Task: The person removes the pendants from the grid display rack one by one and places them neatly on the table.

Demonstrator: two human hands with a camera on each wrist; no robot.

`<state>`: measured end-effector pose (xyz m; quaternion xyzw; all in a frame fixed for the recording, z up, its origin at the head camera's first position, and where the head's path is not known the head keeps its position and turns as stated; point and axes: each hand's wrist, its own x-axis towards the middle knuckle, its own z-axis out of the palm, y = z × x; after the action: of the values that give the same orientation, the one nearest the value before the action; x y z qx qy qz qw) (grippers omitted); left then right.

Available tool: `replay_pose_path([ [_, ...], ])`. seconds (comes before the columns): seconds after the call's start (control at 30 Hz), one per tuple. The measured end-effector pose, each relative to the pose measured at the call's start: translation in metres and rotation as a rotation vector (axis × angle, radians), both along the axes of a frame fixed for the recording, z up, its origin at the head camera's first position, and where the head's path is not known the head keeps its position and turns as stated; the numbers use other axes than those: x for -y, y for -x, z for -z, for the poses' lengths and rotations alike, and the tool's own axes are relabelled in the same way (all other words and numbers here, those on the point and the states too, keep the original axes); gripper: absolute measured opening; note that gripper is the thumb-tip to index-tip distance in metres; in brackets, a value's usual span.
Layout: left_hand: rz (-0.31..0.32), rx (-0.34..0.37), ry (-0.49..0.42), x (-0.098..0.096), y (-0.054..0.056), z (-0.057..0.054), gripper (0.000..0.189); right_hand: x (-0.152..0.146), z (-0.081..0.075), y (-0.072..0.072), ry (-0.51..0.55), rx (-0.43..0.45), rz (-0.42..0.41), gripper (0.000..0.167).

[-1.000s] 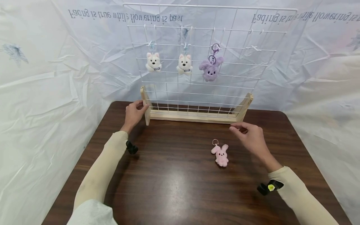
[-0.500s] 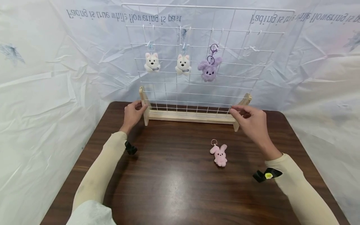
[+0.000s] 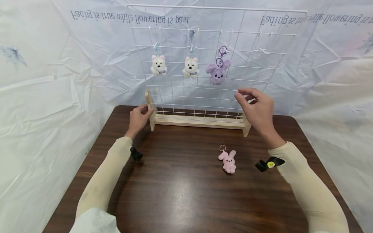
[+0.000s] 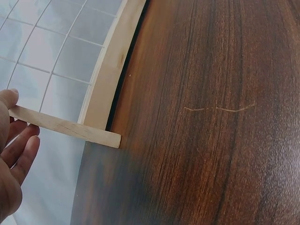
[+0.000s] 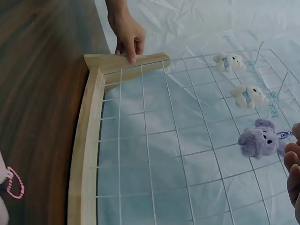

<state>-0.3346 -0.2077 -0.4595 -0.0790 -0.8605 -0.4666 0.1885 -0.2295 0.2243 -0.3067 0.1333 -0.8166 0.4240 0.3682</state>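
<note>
My left hand (image 3: 138, 118) pinches the left wooden side piece (image 4: 70, 126) of a stand that holds up a white wire grid rack (image 3: 217, 7). In the left wrist view the thumb lies on one face of the wood and the fingers on the other. Raised in front of the rack's right side, my right hand (image 3: 257, 108) has loosely bent fingers with nothing between them. The nearest hanging thing is a purple bunny plush keychain (image 3: 217, 76), up and left of it. On the table below lies a pink bunny plush keychain (image 3: 229, 164) with its ring toward the rack.
Two white dog plush keychains, one far left (image 3: 158, 65) and one beside it (image 3: 190, 68), hang from hooks on the grid. A bare white hook (image 3: 262, 50) sits at the right. The dark wooden table (image 3: 163, 168) is backed by a pale printed sheet (image 3: 96, 64).
My right hand has risen from the table near the stand's right foot to in front of the grid. The left hand keeps its grip on the side piece.
</note>
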Motion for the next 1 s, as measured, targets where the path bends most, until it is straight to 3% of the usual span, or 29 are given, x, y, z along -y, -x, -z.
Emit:
replay_pose_path([
  [0.57,-0.007,-0.008,0.006,-0.001,0.0,-0.001,0.048,0.01,-0.033,0.038,-0.06,-0.075,0.031,0.031],
  [1.0,-0.007,-0.008,0.012,-0.001,0.0,-0.002,0.049,0.021,-0.061,0.055,-0.098,-0.054,0.062,0.036],
])
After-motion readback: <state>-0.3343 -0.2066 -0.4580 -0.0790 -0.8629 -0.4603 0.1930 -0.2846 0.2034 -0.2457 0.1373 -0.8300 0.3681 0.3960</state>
